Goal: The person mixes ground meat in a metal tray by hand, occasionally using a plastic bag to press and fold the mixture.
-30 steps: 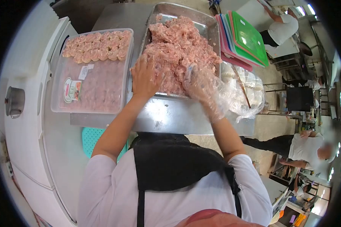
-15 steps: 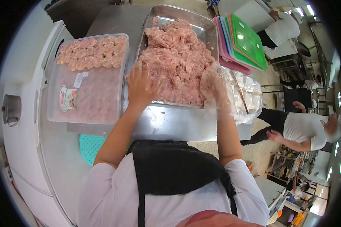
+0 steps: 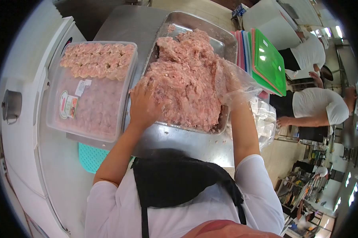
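Note:
A large mound of pinkish minced meat (image 3: 187, 79) fills most of a deep metal tray (image 3: 175, 129). My left hand (image 3: 144, 105) rests at the tray's near left corner, its fingers spread against the meat. On the right side of the mound is my right hand (image 3: 231, 88), covered by a loose clear plastic bag (image 3: 242, 81). Plastic and blur hide its fingers, so I cannot see whether they close on meat. Left of the tray stands a clear lidded container (image 3: 91, 107) with rows of shaped meat pieces (image 3: 99, 59) at its far end.
Green, pink and blue boards or lids (image 3: 268, 59) are stacked right of the tray. White items in clear plastic (image 3: 262, 119) lie below them. A turquoise perforated piece (image 3: 92, 158) shows under the metal table (image 3: 175, 142). Co-workers (image 3: 314, 107) stand to the right.
My right hand, with its plastic bag, has moved farther up along the mound's right side. The left hand stays near the tray's left corner. The view has shifted slightly.

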Demonstrator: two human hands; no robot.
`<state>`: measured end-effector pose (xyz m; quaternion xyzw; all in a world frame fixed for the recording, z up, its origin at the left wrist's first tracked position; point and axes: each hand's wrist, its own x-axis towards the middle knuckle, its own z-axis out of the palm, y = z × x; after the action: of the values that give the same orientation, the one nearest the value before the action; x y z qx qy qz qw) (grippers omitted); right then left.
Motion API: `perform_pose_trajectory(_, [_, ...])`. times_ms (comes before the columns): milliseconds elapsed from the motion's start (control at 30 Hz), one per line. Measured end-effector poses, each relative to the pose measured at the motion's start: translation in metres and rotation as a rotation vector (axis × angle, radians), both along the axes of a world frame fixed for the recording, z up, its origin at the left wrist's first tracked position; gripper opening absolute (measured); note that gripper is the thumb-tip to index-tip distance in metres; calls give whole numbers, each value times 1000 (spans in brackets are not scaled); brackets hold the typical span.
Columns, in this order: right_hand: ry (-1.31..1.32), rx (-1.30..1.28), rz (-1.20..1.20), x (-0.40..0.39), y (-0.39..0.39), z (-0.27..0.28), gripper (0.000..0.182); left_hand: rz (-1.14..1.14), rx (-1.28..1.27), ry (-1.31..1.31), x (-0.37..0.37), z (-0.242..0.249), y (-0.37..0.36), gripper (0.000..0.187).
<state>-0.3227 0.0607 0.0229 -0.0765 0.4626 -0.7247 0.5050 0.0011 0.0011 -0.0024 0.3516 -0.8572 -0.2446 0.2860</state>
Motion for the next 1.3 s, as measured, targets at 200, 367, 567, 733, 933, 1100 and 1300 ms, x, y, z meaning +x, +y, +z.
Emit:
perform_pose_trajectory(200, [115,48,85,3,-23,-6,24,49,-27,16,0,-7,4,85])
perform_pose_trajectory(367, [308,73,173,4,-30,-11,25,35,-38,90,-2,-1,4,87])
perform_pose_trajectory(567, [1174,114,426,15,-16,-12,28,37,-1,63,0,-3,4,86])
perform_pose_trajectory(733, [1642,383,291,58,10,-6,23,34,-3,58,0,-6,2,85])
perform_pose_trajectory(933, [865,23,231,112,40,43,29,32,3,5,0,-14,0,81])
perform_pose_trajectory(1100, [316,-116,104,85,37,68,35,20,66,-69,1,10,4,75])
perform_pose_trajectory(1300, [1221,177,445,25,-35,40,67,-10,11,67,2,6,-2,68])
